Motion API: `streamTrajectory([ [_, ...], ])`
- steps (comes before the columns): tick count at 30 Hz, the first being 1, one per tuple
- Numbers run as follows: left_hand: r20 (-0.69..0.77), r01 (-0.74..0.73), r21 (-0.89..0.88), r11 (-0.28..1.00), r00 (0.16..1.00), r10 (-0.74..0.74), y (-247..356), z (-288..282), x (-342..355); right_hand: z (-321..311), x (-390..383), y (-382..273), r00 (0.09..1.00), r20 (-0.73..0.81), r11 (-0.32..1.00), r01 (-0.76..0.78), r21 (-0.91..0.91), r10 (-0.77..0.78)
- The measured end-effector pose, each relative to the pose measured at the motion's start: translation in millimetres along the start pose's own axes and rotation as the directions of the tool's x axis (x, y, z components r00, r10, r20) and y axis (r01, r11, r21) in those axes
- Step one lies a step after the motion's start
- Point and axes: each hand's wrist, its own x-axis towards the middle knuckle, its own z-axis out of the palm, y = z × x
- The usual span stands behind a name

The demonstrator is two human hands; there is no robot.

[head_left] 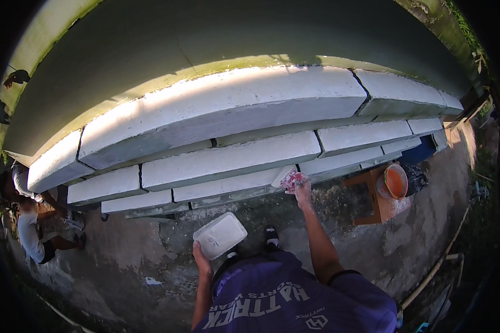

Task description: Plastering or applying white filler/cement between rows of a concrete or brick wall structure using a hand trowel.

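Observation:
My left hand [201, 260] grips the rim of a shallow white rectangular tray [221, 235], held out before my body. Whitish residue coats the tray's inside. My right hand [302, 190] is closed on what looks like a wide paint brush [290, 181] with a white-smeared red handle. Its pale, fan-shaped end touches or nearly touches the lower white ledge [233, 185], close to a dark joint. Above rise two more long white ledges, stepped like bench tiers [244, 160], with dark gaps between their sections.
An orange-lined bucket [395, 181] stands on a brown wooden stool [368, 195] to the right, beside a blue container [419, 152]. People [34, 236] are at the far left, near the ledges' end. Underfoot is stained concrete [133, 244]; a pole [436, 272] lies along the right.

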Motion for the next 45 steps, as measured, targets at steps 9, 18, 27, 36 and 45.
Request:
streamTrajectory([
  [9,0.019,0.001,0.025,1.0,1.0,-0.001,16.3,10.6,-32.2,17.9,-6.7,-59.0,0.997,0.072,0.897,0.003,-0.442,0.032],
  [18,-0.048,-0.006,0.017,1.0,0.999,0.007,-5.0,-0.3,-28.7,33.6,12.2,-32.0,0.84,0.515,-0.024,0.519,-0.855,-0.172],
  [27,-0.12,0.009,0.097,0.995,0.993,0.003,-20.4,-14.0,-31.6,22.0,-6.5,11.0,0.794,0.593,-0.209,0.562,-0.8,-0.134],
  [36,-0.113,0.017,-0.043,0.999,0.993,-0.022,-2.1,-3.6,-40.7,-4.7,-54.7,-33.1,0.903,0.335,0.261,0.403,-0.877,-0.27],
  [45,-0.073,0.007,-0.018,1.0,0.997,-0.009,3.9,-2.9,-31.5,-0.8,-30.9,22.4,0.959,-0.046,0.788,0.203,-0.581,-0.281],
])
